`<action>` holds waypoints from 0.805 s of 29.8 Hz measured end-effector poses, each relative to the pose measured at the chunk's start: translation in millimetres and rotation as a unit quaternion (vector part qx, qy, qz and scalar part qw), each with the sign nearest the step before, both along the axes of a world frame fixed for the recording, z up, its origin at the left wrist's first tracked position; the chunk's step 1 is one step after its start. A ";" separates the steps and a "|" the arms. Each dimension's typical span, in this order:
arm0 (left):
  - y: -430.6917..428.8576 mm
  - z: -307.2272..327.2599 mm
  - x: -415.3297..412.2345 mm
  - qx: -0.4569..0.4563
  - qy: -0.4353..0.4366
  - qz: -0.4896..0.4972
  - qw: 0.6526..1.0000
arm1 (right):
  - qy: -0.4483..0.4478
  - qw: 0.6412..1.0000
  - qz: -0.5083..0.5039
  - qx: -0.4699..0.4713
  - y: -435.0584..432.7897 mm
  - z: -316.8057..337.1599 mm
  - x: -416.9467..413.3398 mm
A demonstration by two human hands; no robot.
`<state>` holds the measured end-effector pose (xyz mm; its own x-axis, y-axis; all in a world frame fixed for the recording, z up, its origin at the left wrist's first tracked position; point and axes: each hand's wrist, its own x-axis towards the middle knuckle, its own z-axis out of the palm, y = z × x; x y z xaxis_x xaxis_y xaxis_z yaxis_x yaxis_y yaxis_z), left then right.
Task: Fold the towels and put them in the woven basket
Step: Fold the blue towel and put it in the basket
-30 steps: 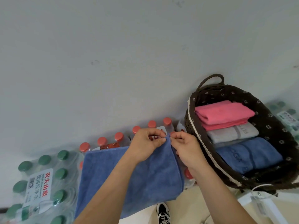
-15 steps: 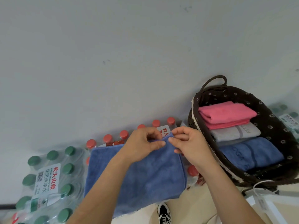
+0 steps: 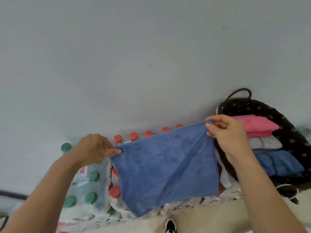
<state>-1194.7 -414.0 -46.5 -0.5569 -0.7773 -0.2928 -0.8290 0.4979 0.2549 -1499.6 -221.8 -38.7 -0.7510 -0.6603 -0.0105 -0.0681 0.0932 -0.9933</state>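
A blue towel [image 3: 166,167] hangs stretched in the air between my hands, above the packs of bottles. My left hand [image 3: 96,148] pinches its upper left corner. My right hand [image 3: 227,132] pinches its upper right corner, held a little higher. To the right stands the dark woven basket [image 3: 291,130] with a loop handle. Inside it lie a folded pink towel [image 3: 255,125], a folded grey towel [image 3: 264,142] and a folded blue towel [image 3: 277,163], one beside the other.
Shrink-wrapped packs of water bottles stand against the pale wall: green-capped ones [image 3: 90,175] at the left, red-capped ones [image 3: 133,136] behind and under the towel. A black and white shoe [image 3: 170,226] shows on the beige floor below. A white cord [image 3: 284,186] lies by the basket.
My hands, which were pinching together at one corner of the towel, have moved apart. The towel has come up off the bottle packs and is spread between them.
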 end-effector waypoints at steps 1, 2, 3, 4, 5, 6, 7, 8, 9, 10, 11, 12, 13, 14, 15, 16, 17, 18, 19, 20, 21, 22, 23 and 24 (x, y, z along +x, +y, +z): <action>-0.4 6.7 9.8 0.013 0.055 0.027 0.998 | 0.008 1.000 0.001 -0.006 -1.7 4.8 1.3; -0.5 13.0 18.1 0.021 0.094 0.044 0.994 | 0.018 1.000 0.001 -0.011 -3.4 10.2 3.0; 1.6 20.1 24.6 0.026 0.130 0.049 0.990 | 0.027 0.999 0.000 -0.017 -5.6 16.9 5.1; 4.4 27.5 29.7 0.039 0.169 0.055 0.983 | 0.034 0.999 -0.003 -0.027 -8.2 25.2 7.1; 8.8 36.6 32.7 0.050 0.221 0.061 0.972 | 0.038 0.998 -0.007 -0.039 -10.5 34.7 8.6; 13.1 46.6 34.7 0.055 0.279 0.072 0.956 | 0.042 0.998 -0.012 -0.054 -12.9 45.3 9.7; 17.0 57.9 35.3 0.055 0.337 0.086 0.936 | 0.046 0.996 -0.017 -0.068 -15.0 56.6 10.6; 19.1 68.0 35.2 0.049 0.388 0.103 0.915 | 0.052 0.995 -0.020 -0.082 -16.8 68.2 11.4; 20.7 78.1 34.2 0.033 0.427 0.113 0.896 | 0.057 0.994 -0.020 -0.095 -18.5 80.2 11.4; 21.1 87.6 32.5 0.018 0.458 0.121 0.881 | 0.062 0.992 -0.019 -0.107 -21.1 91.3 10.8; 18.9 94.8 31.0 0.006 0.484 0.120 0.867 | 0.064 0.991 -0.016 -0.116 -24.2 101.7 9.5; 16.0 101.8 29.9 -0.001 0.501 0.119 0.857 | 0.065 0.990 -0.014 -0.122 -28.3 110.2 7.5; 11.5 108.2 28.9 -0.010 0.508 0.114 0.854 | 0.066 0.990 -0.012 -0.126 -33.3 117.6 5.3; 5.5 113.2 28.3 -0.023 0.502 0.107 0.858 | 0.071 0.990 -0.008 -0.126 -38.8 123.5 3.1; -0.6 117.4 27.2 -0.042 0.487 0.096 0.867 | 0.082 0.989 -0.004 -0.123 -44.2 128.3 1.0; -5.5 122.4 24.9 -0.067 0.467 0.087 0.878 | 0.099 0.988 -0.001 -0.122 -49.4 133.0 -1.3; -9.2 127.5 22.4 -0.095 0.451 0.081 0.883 | 0.118 0.985 -0.003 -0.125 -53.3 138.1 -2.7; -11.2 133.2 19.1 -0.123 0.446 0.081 0.883 | 0.135 0.982 -0.008 -0.134 -55.9 144.3 -3.8; -11.5 138.5 16.1 -0.151 0.450 0.082 0.876 | 0.148 0.978 -0.015 -0.147 -56.8 150.8 -4.1; -8.9 144.7 13.1 -0.177 0.460 0.083 0.866 | 0.161 0.973 -0.023 -0.163 -56.0 157.0 -3.9; -4.7 149.8 11.6 -0.203 0.472 0.083 0.854 | 0.172 0.969 -0.028 -0.177 -53.0 162.0 -3.3; 0.4 152.6 11.7 -0.230 0.480 0.080 0.843 | 0.181 0.965 -0.032 -0.189 -48.2 164.6 -1.9; 5.8 152.0 12.8 -0.260 0.481 0.073 0.834 | 0.185 0.962 -0.033 -0.197 -41.6 164.1 -0.5; 12.4 146.6 15.7 -0.289 0.472 0.066 0.830 | 0.188 0.961 -0.028 -0.201 -33.2 159.9 2.1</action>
